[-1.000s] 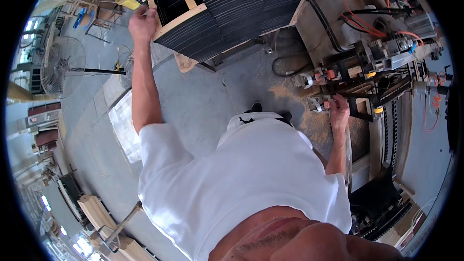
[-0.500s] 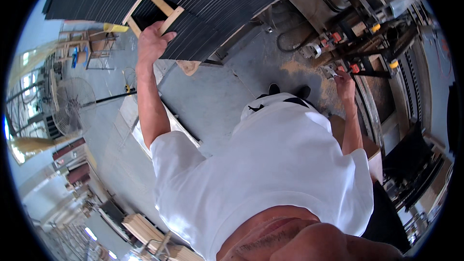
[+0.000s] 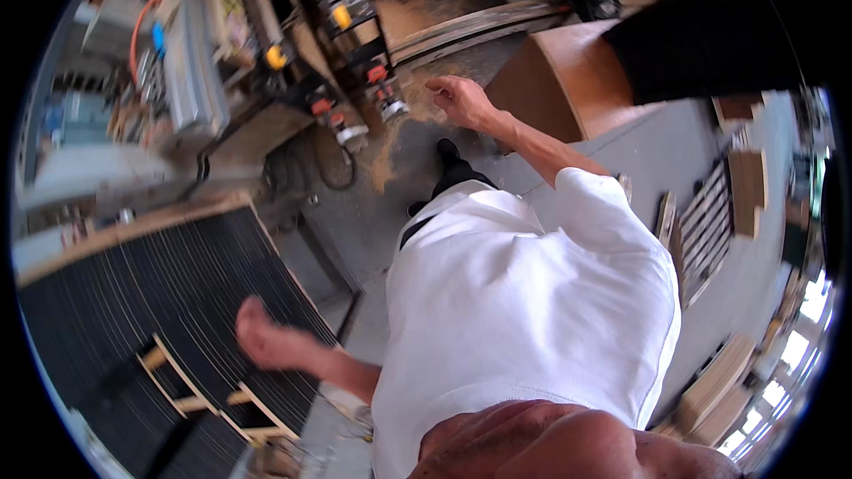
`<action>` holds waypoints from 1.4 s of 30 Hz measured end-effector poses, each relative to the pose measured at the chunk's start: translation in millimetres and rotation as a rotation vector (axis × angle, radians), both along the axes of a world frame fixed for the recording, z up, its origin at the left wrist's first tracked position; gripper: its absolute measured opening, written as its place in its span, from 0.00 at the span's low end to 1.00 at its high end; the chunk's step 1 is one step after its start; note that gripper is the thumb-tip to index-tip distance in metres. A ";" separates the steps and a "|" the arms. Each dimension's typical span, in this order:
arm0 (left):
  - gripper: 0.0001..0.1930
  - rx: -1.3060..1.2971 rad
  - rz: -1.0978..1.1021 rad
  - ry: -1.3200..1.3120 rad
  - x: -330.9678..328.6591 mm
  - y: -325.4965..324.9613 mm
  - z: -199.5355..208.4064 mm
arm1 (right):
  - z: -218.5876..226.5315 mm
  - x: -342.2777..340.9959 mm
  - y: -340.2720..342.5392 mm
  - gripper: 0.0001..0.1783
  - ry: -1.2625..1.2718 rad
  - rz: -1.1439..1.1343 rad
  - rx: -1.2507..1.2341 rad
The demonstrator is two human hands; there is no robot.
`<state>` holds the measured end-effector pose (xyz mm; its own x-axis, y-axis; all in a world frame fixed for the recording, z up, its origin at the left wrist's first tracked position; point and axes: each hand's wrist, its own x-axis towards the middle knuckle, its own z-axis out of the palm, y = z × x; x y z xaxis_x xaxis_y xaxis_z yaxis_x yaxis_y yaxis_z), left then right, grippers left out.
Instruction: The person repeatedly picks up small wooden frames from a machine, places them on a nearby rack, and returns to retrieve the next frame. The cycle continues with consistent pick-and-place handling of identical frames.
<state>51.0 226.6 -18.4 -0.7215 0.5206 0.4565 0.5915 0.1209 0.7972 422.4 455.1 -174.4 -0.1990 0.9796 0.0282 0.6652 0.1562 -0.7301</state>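
Observation:
My left hand point(image 3: 266, 334) is smeared by motion above a broad stack of black strips with pale edges point(image 3: 186, 270), and its fingers cannot be made out. Small ladder-like frames of light wood point(image 3: 191, 404) lie on that stack, apart from the hand. My right hand point(image 3: 463, 101) hangs in the air with its fingers loosely bent and apart, and nothing shows in it. It is between a machine with red-and-black motor units point(image 3: 382, 80) and a brown wooden box point(image 3: 577, 71).
Sawdust point(image 3: 383, 164) covers the floor below the machine. Black material point(image 3: 701, 31) hangs over the box's far right side. A slatted pallet point(image 3: 706, 231) and stacked boards point(image 3: 717, 390) stand to the right. Yellow knobs point(image 3: 277, 57) and metal rails point(image 3: 191, 44) belong to the machinery ahead.
The view has swung right, and the black stack now lies at lower left. My left hand has let go of the wooden frame. My right hand has come away from the machine's motor unit.

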 end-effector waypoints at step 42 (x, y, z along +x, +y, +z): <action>0.38 -1.045 -2.133 -1.091 702.0 405.7 -167.2 | -60.7 412.5 -68.6 0.34 1.333 -1.437 0.569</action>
